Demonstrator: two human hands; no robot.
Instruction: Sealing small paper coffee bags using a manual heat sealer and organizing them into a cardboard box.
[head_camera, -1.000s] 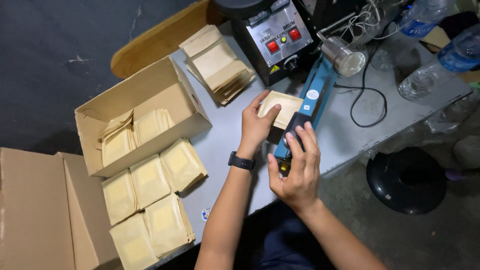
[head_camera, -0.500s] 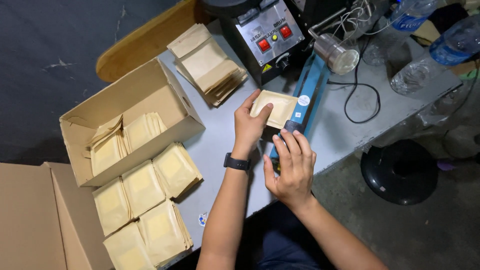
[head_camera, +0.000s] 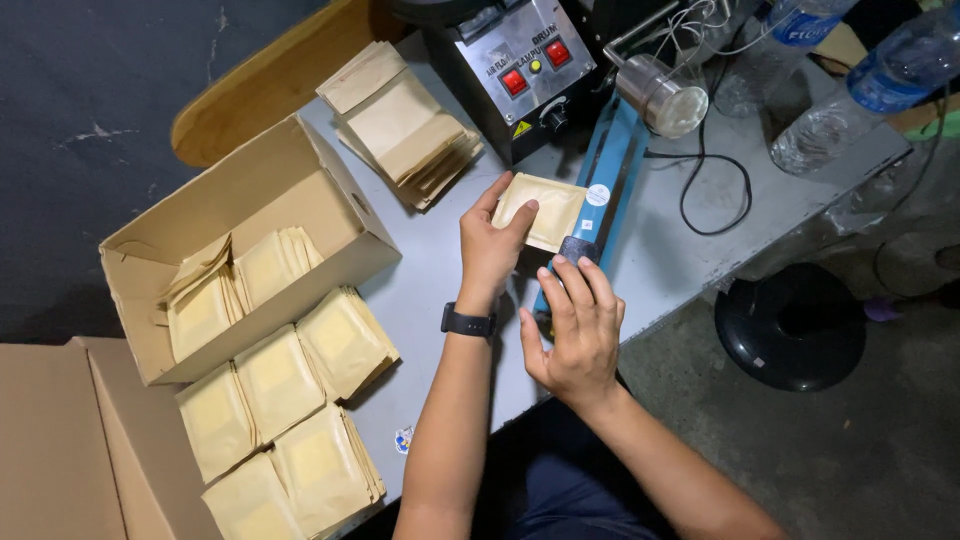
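My left hand (head_camera: 488, 252), with a black watch on the wrist, holds a tan paper pouch (head_camera: 545, 208) by its left edge. The pouch's right edge lies in the jaw of a blue bar sealer (head_camera: 606, 205). My right hand (head_camera: 575, 325) rests on the sealer's black handle at the near end, fingers curled over it. A stack of flat empty pouches (head_camera: 405, 125) lies behind my left hand on the grey table (head_camera: 440, 290).
An open cardboard box (head_camera: 235, 250) with pouches inside stands at the left, with several filled pouches (head_camera: 285, 420) in rows before it. A grey machine with red buttons (head_camera: 520, 75), cables, water bottles (head_camera: 900, 60) and a black stool base (head_camera: 790, 325) are to the right.
The view has shifted slightly. My right hand has slid down onto the sealer's handle, and my left hand still holds the pouch in the jaw.
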